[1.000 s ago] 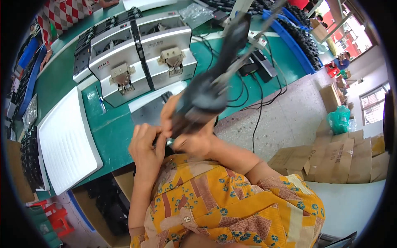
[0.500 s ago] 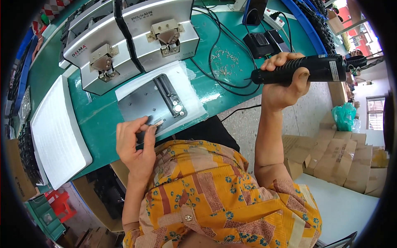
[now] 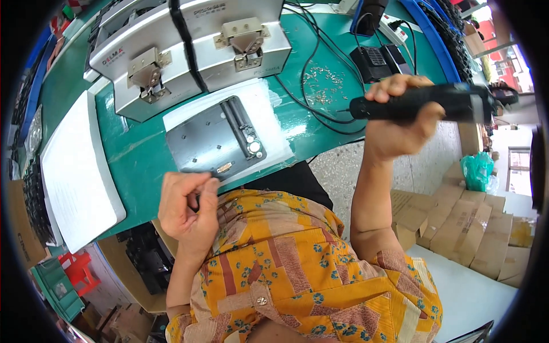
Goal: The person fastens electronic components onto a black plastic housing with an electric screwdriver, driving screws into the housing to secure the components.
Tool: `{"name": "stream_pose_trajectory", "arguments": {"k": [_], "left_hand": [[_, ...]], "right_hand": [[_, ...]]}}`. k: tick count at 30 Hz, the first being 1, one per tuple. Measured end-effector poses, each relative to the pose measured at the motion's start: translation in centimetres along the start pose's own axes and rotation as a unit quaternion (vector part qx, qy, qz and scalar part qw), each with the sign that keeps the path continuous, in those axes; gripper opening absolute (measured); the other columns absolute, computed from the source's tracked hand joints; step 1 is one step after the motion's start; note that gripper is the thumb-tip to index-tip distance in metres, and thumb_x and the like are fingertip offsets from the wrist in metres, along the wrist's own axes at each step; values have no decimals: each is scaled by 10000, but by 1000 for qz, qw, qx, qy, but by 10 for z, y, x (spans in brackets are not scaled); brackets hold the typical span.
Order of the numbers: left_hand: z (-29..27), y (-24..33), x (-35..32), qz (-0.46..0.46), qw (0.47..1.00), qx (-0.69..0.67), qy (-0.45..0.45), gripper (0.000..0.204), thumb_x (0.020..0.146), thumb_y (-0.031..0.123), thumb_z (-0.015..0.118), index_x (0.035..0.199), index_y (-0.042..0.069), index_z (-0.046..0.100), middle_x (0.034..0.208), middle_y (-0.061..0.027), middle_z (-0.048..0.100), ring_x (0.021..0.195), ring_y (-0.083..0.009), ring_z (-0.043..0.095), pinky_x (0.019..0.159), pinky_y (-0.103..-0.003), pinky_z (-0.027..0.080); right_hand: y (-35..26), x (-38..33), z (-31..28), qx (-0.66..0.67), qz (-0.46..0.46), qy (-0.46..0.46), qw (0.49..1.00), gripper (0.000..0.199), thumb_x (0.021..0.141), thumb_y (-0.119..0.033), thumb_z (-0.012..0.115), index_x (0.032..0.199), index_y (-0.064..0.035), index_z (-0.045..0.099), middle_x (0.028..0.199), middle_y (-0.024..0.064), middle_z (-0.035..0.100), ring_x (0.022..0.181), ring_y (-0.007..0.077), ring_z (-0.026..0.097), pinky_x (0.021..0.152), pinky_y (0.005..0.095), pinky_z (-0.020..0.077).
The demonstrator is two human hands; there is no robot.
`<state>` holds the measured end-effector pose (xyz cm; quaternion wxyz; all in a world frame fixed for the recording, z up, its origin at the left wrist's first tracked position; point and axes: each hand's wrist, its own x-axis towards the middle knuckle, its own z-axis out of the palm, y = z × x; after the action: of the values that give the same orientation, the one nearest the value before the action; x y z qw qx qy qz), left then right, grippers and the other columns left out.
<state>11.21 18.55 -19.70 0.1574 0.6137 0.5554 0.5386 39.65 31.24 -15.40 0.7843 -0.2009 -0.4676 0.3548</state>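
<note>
A black electric screwdriver (image 3: 420, 104) lies across my right hand (image 3: 400, 128), fingers and thumb wrapped round its body, its thin bit pointing left above the bench edge. A dark flat panel (image 3: 200, 143) with a raised ridge rests on white sheeting in front of me. On its near edge sits a small metal connector plate (image 3: 225, 168), and a round silvery part (image 3: 253, 147) is by the ridge. Just short of that edge, my left hand (image 3: 191, 206) has thumb and forefinger pinched together. Whether something tiny is between them I cannot make out.
Two silver machine housings with metal latches (image 3: 249, 43) stand behind the panel. Loose screws (image 3: 323, 83) are scattered near black cables (image 3: 329, 117) and a black power adapter (image 3: 372, 63). A white foam slab (image 3: 83, 177) lies left; cardboard boxes (image 3: 463, 223) are stacked right.
My left hand has drawn back from the connector plate toward me, its thumb and forefinger closing together. The screwdriver in my right hand has shifted slightly right; the view has moved a little.
</note>
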Motion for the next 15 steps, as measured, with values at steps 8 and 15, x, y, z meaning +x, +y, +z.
{"name": "stream_pose_trajectory", "arguments": {"k": [8, 15], "left_hand": [[12, 39, 4, -382, 812, -371, -239, 267, 902, 64, 729, 1144, -42, 699, 920, -111, 753, 651, -59, 647, 472, -164, 397], [7, 32, -4, -447, 699, -530, -175, 192, 946, 40, 672, 1110, -59, 694, 921, -149, 745, 663, -80, 644, 450, -163, 391]], "right_hand": [[-48, -29, 70, 185, 135, -151, 962, 662, 842, -597, 697, 1123, -10, 578, 875, 54, 511, 721, 167, 505, 601, 316, 419], [-45, -53, 104, 201, 181, -184, 945, 633, 824, -567, 741, 1086, -32, 527, 851, 38, 504, 686, 149, 532, 584, 308, 460]]}}
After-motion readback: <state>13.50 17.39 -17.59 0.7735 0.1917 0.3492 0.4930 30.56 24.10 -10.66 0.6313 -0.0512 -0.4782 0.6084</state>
